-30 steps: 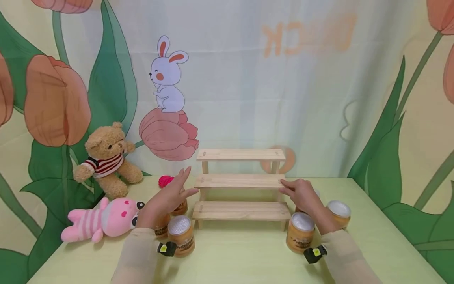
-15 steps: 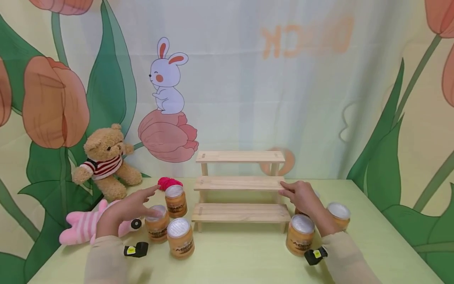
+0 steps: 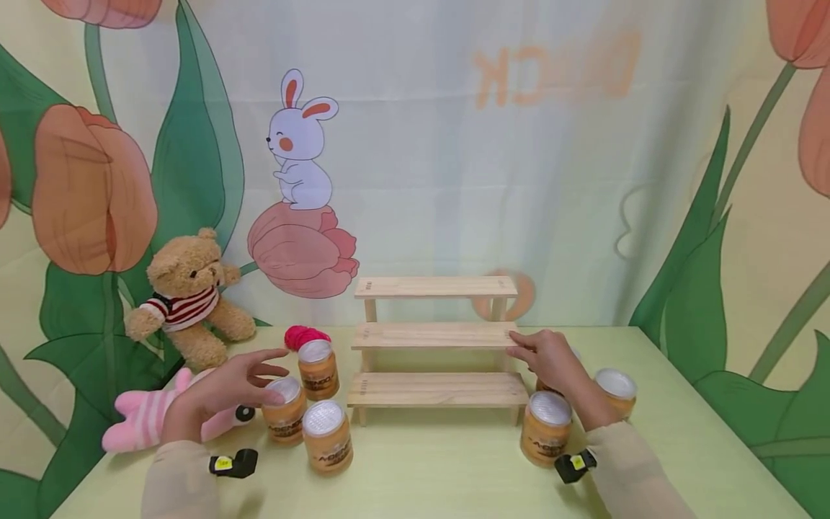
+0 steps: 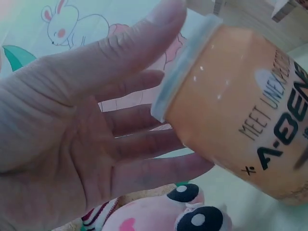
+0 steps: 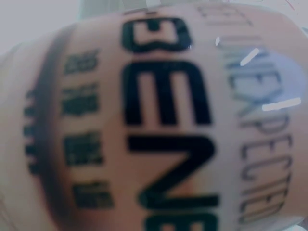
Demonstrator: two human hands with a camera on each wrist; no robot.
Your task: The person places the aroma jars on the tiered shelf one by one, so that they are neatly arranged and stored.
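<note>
The wooden rack (image 3: 436, 346) stands mid-table, steadied at its middle shelf's right end by the right hand (image 3: 547, 358), fingers straight. Left of the rack, the left hand (image 3: 217, 393) hovers open beside a jar (image 3: 284, 409); it should wrap the jar's side squarely, I judge, clear of the two neighbouring jars.

Left hand (image 3: 223, 393) open, fingers spread; right hand (image 3: 547, 358) relaxed, fingers extended
</note>
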